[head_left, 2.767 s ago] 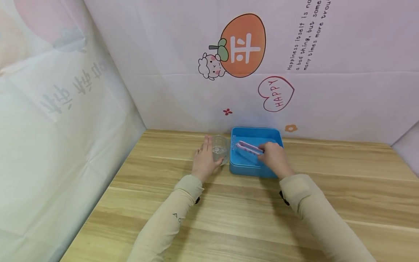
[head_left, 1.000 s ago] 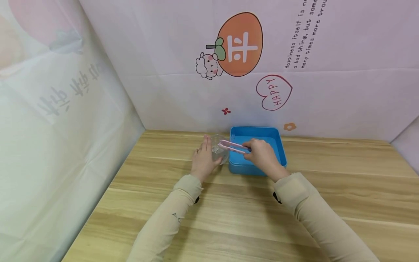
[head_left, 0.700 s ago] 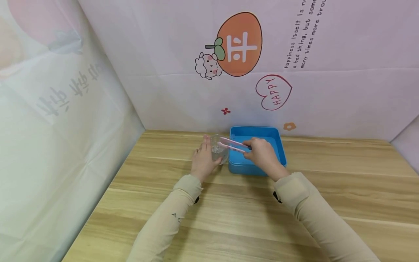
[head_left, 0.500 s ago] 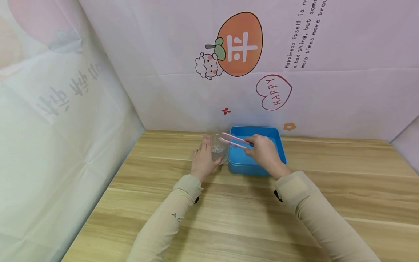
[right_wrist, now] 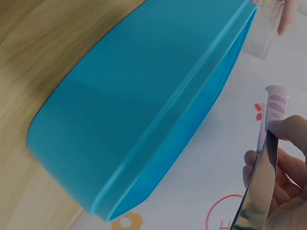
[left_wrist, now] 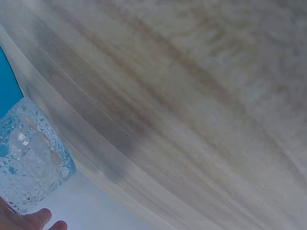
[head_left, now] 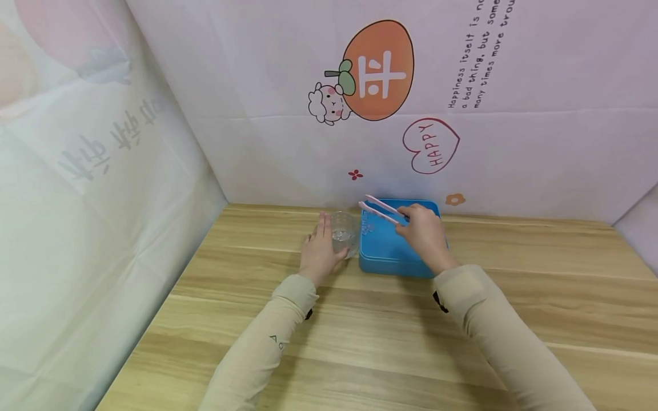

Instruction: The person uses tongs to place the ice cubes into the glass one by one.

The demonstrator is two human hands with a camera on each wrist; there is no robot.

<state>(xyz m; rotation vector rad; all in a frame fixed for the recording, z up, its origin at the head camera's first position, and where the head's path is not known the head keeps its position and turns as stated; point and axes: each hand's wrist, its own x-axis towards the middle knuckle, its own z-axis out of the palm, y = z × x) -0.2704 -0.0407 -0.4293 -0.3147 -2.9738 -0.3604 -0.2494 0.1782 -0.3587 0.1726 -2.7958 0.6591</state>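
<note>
My left hand [head_left: 317,251] holds a clear glass [head_left: 343,235] from its left side, fingers along the far side and thumb at the near side. The left wrist view shows the faceted glass [left_wrist: 36,153] with clear lumps inside. My right hand [head_left: 425,231] grips pink tongs [head_left: 380,210], with their tips apart and nothing seen between them. The tongs hang above the far left part of an open blue box [head_left: 396,267], which stands just right of the glass. Small clear pieces [head_left: 367,227] show at the box's left side. In the right wrist view, the tongs [right_wrist: 261,177] show a metal strip.
A wooden table [head_left: 360,342] lies under everything. Behind the box and glass rises a printed cloth wall [head_left: 267,142], and another cloth wall [head_left: 77,228] stands along the left side.
The tongs were low in the box, then reached over the glass; now my right hand has lifted them away, back and to the right, above the box. My left hand stays at the glass.
</note>
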